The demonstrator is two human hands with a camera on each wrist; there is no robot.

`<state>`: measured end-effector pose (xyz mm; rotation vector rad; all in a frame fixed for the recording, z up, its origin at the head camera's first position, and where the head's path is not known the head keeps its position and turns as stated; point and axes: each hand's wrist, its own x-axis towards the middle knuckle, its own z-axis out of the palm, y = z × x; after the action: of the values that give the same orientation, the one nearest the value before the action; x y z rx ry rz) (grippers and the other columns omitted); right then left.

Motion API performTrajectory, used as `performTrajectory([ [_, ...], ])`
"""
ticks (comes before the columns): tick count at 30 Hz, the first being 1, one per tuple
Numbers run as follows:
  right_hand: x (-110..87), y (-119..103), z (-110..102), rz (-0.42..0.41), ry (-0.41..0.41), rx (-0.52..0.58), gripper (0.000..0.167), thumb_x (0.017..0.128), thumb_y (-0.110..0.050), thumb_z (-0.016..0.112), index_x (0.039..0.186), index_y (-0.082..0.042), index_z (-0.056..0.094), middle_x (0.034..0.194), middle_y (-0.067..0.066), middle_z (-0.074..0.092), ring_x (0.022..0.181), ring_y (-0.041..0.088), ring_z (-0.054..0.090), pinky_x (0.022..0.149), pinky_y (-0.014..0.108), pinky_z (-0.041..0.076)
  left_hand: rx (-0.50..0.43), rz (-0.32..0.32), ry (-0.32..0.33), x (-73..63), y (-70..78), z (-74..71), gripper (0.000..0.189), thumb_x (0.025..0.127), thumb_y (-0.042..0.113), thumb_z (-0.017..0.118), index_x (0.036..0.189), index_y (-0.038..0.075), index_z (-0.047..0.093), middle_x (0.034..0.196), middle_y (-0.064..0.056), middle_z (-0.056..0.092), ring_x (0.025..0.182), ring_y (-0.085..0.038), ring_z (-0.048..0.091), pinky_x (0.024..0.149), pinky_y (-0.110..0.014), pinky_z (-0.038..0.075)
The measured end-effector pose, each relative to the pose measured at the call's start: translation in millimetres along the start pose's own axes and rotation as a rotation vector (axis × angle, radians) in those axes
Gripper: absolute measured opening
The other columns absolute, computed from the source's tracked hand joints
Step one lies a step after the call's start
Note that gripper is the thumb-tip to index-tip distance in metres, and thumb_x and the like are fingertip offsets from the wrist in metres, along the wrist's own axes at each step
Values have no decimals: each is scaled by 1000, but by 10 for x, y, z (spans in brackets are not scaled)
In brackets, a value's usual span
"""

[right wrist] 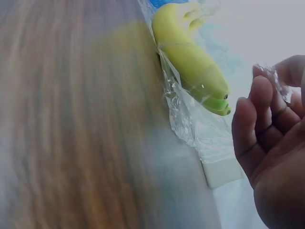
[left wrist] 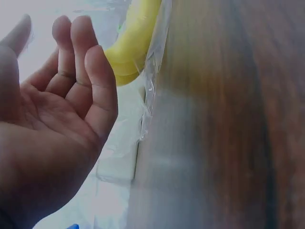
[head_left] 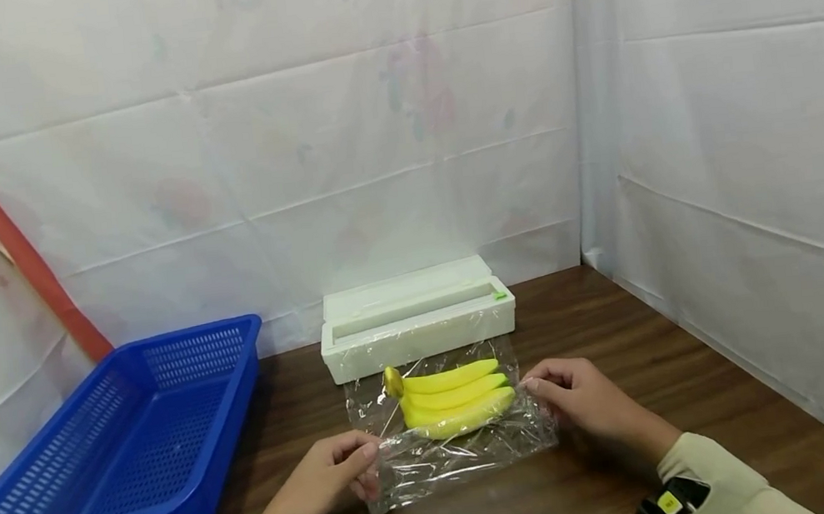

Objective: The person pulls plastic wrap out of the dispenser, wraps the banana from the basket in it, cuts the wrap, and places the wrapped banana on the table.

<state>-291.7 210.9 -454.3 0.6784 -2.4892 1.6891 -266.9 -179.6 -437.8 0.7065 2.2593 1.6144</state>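
Note:
A bunch of yellow bananas with green tips lies on a sheet of clear plastic wrap, its stem end pointing left. At the near left edge of the wrap, my left hand pinches the film between thumb and index finger; its other fingers are loosely bent. My right hand pinches the film's right edge beside the banana tips. In the right wrist view, crumpled film shows between that thumb and finger. The near part of the wrap is creased and reaches up to the lowest banana.
Behind the bananas stands a long white box with its lid back and a small green piece at its right end; the wrap's far edge overlaps its front. A blue plastic basket sits at left on the brown wooden table. White sheeting hangs behind and at right.

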Motion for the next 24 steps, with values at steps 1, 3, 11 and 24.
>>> performTrajectory([
  [1, 6, -2, 3, 5, 11, 4, 28, 103, -27, 60, 105, -2, 71, 70, 5, 59, 57, 11, 53, 50, 31, 51, 0, 2, -14, -4, 3, -9, 30, 105, 21, 54, 112, -6, 66, 84, -11, 66, 74, -18, 67, 69, -36, 58],
  [3, 15, -6, 7, -7, 22, 7, 28, 103, -26, 59, 105, -1, 71, 70, 6, 60, 57, 12, 54, 50, 32, 51, -4, 13, -46, -14, 7, -24, 26, 103, 18, 57, 107, -6, 67, 83, -7, 66, 74, -15, 63, 70, -34, 56],
  [11, 17, -41, 42, -3, 91, 45, 27, 104, -20, 58, 104, 4, 69, 69, 7, 58, 58, 14, 55, 53, 35, 53, -31, 43, -37, -34, 15, -54, 24, 101, 14, 60, 104, -10, 63, 80, -5, 66, 73, -14, 64, 70, -32, 55],
  [24, 42, -68, 73, 26, 238, 15, 24, 100, -27, 65, 99, -4, 71, 67, 7, 56, 55, 13, 51, 47, 29, 46, -65, -24, 316, 40, 85, -22, 28, 99, 21, 64, 106, -7, 66, 75, -7, 58, 68, -18, 59, 67, -33, 53],
])
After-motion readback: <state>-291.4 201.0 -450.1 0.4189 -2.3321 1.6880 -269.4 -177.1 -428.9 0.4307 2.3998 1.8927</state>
